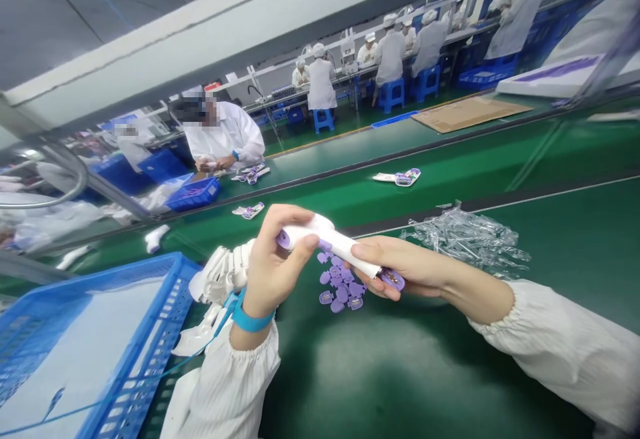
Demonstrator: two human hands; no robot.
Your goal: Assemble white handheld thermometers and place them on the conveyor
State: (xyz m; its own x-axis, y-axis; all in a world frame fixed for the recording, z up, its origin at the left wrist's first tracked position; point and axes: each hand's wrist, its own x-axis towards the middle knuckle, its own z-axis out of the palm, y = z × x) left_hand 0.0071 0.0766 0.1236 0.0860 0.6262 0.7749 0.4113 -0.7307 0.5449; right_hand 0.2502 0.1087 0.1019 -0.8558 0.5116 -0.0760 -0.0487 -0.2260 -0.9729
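A white-and-purple handheld device [343, 246] with a rounded head and a long handle lies tilted between my hands, above the green table. My left hand [273, 259] is closed round its head, thumb on top. Toward the handle's lower end, my right hand [400, 259] grips with thumb and fingers. A purple end cap [393, 279] with metal contacts shows at that end by my right fingers; whether it is fully seated I cannot tell. Below the device lies a pile of purple caps [343, 286]. White plastic housings [225, 272] are heaped beside my left wrist, which wears a blue strap [253, 319].
A blue basket [170, 279] stands at left, a blue cord crossing it. Clear plastic pieces [470, 236] lie beyond my right forearm. A green conveyor belt [330, 196] carries part-built devices [400, 177]. Across it, a co-worker [225, 132] handles parts beside a blue bin [195, 194].
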